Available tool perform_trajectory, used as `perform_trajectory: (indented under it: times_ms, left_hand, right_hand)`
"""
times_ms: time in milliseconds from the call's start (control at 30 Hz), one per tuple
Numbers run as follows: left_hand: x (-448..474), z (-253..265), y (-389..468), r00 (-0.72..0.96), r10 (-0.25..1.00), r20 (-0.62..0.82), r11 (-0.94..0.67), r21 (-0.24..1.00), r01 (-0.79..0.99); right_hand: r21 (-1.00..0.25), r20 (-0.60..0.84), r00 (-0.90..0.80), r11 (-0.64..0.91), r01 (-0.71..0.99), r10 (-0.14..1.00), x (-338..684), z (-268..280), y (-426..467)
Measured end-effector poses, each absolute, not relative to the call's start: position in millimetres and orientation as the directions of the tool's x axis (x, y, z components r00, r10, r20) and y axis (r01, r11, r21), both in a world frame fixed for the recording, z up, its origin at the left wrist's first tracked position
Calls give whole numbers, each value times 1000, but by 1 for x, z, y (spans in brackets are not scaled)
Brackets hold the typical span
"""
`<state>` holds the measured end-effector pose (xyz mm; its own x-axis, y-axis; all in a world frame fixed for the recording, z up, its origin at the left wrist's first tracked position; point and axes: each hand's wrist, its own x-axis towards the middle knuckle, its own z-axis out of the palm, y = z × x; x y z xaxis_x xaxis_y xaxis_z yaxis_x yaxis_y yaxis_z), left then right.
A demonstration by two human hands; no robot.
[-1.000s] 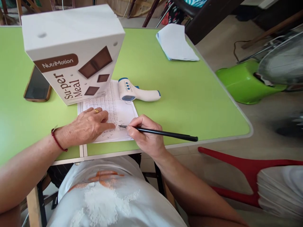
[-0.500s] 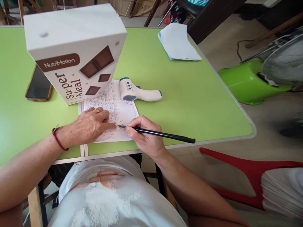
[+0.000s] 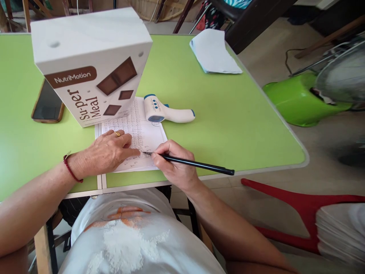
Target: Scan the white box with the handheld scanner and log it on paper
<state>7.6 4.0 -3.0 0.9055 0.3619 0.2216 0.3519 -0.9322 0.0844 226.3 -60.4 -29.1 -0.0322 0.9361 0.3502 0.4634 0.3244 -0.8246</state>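
Between the fingers of my right hand (image 3: 176, 163) is a slim black pen (image 3: 199, 163), its tip touching the lower part of a handwritten sheet of paper (image 3: 154, 137). My left hand (image 3: 112, 150) rests on the left side of that paper, holding nothing, with its index finger stretched out towards the pen tip. A white and blue infrared thermometer (image 3: 168, 112) lies across the paper's upper right. Behind my left hand a tall white NutriMotion box (image 3: 94, 72) stands upright, overlapping the paper's top left in view.
A phone (image 3: 48, 102) lies left of the box on the green table (image 3: 228, 125). Folded white paper (image 3: 213, 51) sits near the far right edge. Beyond the table are a green bucket (image 3: 296, 99), a fan (image 3: 339, 72) and a red chair (image 3: 299, 209).
The pen's back end has dipped very slightly. Both hands and the objects on the table otherwise stay where they were.
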Motion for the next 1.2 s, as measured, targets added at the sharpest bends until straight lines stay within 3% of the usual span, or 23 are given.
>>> perform_trajectory:
  times_ms: [900, 1200]
  left_hand:
    - [6, -1, 5, 913, 365, 183, -931, 88, 354]
    - [6, -2, 4, 913, 362, 190, -932, 80, 353]
  right_hand:
    - [-835, 301, -13, 270, 479, 953, 227, -28, -59]
    - [-829, 351, -17, 319, 459, 936, 225, -29, -59]
